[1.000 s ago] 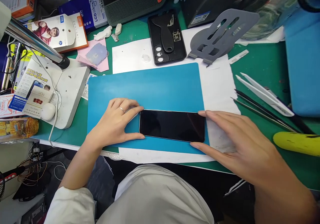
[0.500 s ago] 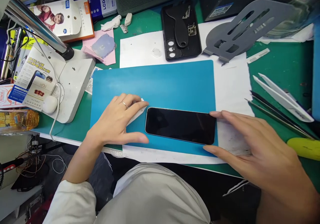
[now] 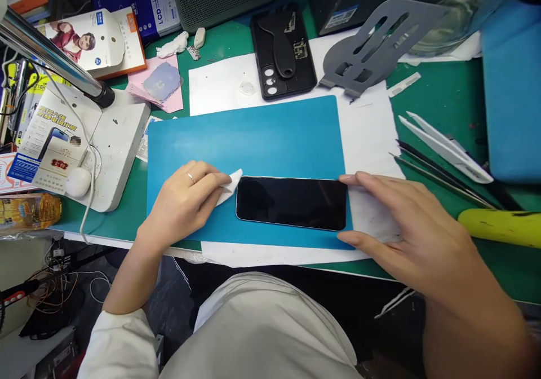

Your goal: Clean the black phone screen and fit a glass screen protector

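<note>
One phone (image 3: pixel 291 203) lies face up on the blue mat (image 3: pixel 253 136) in front of me, its screen dark; its back I can't see. At its left end, the fingers of my left hand (image 3: pixel 181 198) are closed on one white wipe (image 3: pixel 230 187), most of it hidden under them, its tip near the phone's corner. My right hand (image 3: pixel 409 221) has thumb and forefinger spread open across the other end: the forefinger meets the upper corner, but I can't tell whether the thumb touches the lower edge.

Beyond the mat sits one black case (image 3: pixel 306 74) with three round openings, partly covered by one dark tool (image 3: pixel 284 54), and beside it one grey stand (image 3: pixel 376 46). Right of these on the green tabletop (image 3: pixel 448 97) lie white tweezers (image 3: pixel 448 148); the dark points beside them could be one pair or two. One yellow object (image 3: pixel 499 228) is cut off by the edge of view.
</note>
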Demonstrator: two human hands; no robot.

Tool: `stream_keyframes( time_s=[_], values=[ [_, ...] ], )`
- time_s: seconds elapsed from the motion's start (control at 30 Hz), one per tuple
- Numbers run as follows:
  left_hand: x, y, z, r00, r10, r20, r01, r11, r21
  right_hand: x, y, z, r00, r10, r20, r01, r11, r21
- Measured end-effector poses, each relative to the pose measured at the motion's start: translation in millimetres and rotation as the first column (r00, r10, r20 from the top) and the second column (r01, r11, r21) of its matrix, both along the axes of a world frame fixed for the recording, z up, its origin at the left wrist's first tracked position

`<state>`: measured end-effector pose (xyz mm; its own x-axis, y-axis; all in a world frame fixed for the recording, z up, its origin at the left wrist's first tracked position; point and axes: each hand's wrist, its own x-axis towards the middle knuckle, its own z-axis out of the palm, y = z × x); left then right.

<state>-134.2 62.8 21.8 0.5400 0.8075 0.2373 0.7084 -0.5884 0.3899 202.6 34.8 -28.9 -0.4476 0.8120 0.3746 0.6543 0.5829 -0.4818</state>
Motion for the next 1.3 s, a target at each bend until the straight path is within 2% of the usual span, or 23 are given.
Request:
stream_keyframes(
  time_s=[0.13, 0.23, 0.33, 0.43, 0.57, 0.67, 0.8, 0.97, 1.07, 1.2, 1.3],
  values=[
    [13.6, -16.1, 9.1, 0.986, -0.062, -0.151, 0.077, 0.992, 0.095, 0.6, 0.1, 0.5, 1.000, -0.006, -0.008, 0.006, 1.000, -0.030],
    [22.5, -27.0, 9.6, 0.955, -0.101, -0.280, 0.130, 0.988, 0.088, 2.2, 0.0, -0.7, 0.999, 0.001, -0.038, -0.002, 1.000, -0.027],
    [29.5, -31.5, 6.7, 0.934, -0.098, -0.345, 0.131, 0.989, 0.075, 3.6, -0.1, -2.3, 0.999, 0.012, -0.051, -0.014, 0.999, -0.033],
    [36.8, -30.0, 4.6, 0.919, -0.052, -0.390, 0.098, 0.990, 0.098, 4.1, 0.0, -2.9, 0.999, 0.017, -0.045, -0.019, 0.998, -0.052],
    [47.0, -33.1, 5.5, 0.885, 0.077, -0.458, 0.002, 0.985, 0.170, 4.0, 0.5, -2.9, 0.999, 0.012, -0.046, -0.014, 0.999, -0.053],
    [54.6, -46.2, 6.2, 0.874, 0.134, -0.468, -0.043, 0.979, 0.201, 3.7, 0.6, -2.9, 0.998, 0.013, -0.056, -0.016, 0.999, -0.041],
    [63.4, -61.5, 4.9, 0.898, 0.141, -0.418, -0.065, 0.980, 0.190, 3.4, 0.9, -1.8, 0.998, 0.022, -0.054, -0.023, 0.999, -0.032],
    [68.3, -56.9, 3.3, 0.912, 0.117, -0.394, -0.058, 0.986, 0.158, 3.3, 1.4, -0.6, 0.998, 0.019, -0.058, -0.022, 0.998, -0.053],
    [68.0, -54.9, 4.3, 0.896, 0.155, -0.417, -0.094, 0.982, 0.162, 3.2, 0.9, -0.6, 0.998, 0.012, -0.069, -0.016, 0.998, -0.061],
    [70.0, -64.9, 5.6, 0.871, 0.225, -0.436, -0.145, 0.967, 0.208, 3.2, 0.1, -0.8, 0.997, 0.008, -0.077, -0.015, 0.995, -0.094],
    [76.0, -71.9, 4.8, 0.882, 0.186, -0.434, -0.102, 0.972, 0.210, 3.2, 0.5, -0.8, 0.997, 0.012, -0.079, -0.019, 0.996, -0.090]
  ],
)
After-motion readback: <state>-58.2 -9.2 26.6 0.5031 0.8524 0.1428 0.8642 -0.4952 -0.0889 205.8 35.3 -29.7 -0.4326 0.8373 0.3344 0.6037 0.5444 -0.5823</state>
